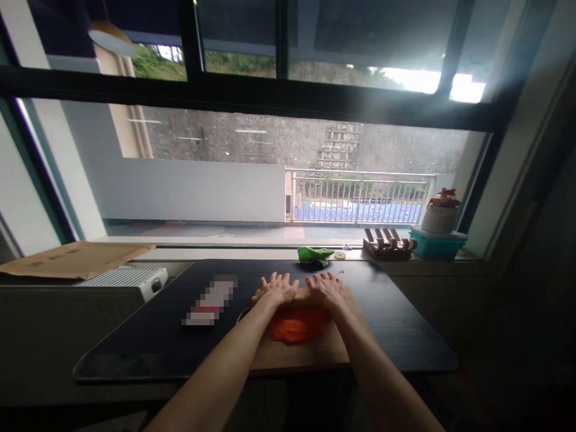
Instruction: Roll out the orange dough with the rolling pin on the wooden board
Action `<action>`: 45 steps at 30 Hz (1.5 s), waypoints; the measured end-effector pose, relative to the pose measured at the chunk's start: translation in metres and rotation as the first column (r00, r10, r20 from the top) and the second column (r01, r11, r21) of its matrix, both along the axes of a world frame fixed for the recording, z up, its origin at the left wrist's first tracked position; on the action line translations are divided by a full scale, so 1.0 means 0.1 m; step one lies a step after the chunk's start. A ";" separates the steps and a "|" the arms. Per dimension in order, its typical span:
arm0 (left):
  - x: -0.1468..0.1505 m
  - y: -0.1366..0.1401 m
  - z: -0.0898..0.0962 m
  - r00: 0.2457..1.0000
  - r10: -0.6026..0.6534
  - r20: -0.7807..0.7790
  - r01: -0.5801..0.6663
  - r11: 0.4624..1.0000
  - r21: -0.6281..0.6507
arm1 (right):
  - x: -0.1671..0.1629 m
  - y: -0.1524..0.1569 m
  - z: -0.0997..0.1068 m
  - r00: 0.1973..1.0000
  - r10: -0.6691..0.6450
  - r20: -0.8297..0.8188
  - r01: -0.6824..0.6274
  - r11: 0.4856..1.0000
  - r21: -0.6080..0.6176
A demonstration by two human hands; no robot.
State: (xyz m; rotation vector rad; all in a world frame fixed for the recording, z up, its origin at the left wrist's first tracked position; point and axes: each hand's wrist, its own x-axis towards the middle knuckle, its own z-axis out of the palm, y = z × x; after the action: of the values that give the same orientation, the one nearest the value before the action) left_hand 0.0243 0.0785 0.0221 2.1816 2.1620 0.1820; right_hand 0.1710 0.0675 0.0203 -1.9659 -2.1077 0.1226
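A flat, orange-red sheet of soft, dough-like material (297, 327) lies on a wooden board (306, 358) in front of me. Both arms reach out over the board. My left hand (278, 289) is palm down at the sheet's far left, its fingers spread. On the far right my right hand (324, 289) lies the same way, fingers stretched forward. Between the hands shows a pale wooden piece (302, 296), perhaps a rolling pin; my palms seem to rest on it, and its ends are mostly hidden.
The board stands on a dark table (391, 324). A blurred-out object (211, 303) lies to the left, a green cloth (314, 255) at the back. On the sill are a brown rack (389, 245), a teal box (438, 245) and a bottle (441, 217). Brown paper (76, 259) lies far left.
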 end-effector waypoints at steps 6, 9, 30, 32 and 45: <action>-0.01 -0.33 -0.02 0.997 -0.070 -0.020 0.070 0.998 -0.005 | 0.00 -0.42 -0.03 1.000 0.027 0.013 -0.028 0.998 0.051; -0.03 -0.58 -0.02 0.993 -0.109 -0.037 0.110 0.993 0.034 | 0.01 -0.68 -0.06 0.999 0.040 0.007 -0.040 0.994 0.099; -0.05 -0.44 -0.07 0.996 -0.088 -0.027 0.091 0.991 0.103 | -0.03 -0.44 -0.13 1.000 0.015 -0.011 -0.014 0.993 0.120; -0.05 -0.47 -0.07 0.994 -0.108 -0.029 0.111 0.988 0.111 | -0.03 -0.46 -0.15 1.000 0.022 -0.011 -0.020 0.992 0.125; -0.23 -1.10 -0.07 0.970 -0.243 0.017 0.239 0.962 0.133 | -0.01 -1.21 -0.27 0.998 0.055 0.001 -0.055 0.989 0.141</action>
State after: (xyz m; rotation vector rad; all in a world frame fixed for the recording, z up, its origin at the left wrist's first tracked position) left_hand 0.0015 -0.0318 0.0154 2.4692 1.8947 0.3510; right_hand 0.1704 -0.0536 -0.0063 -1.8270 -2.1075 -0.0129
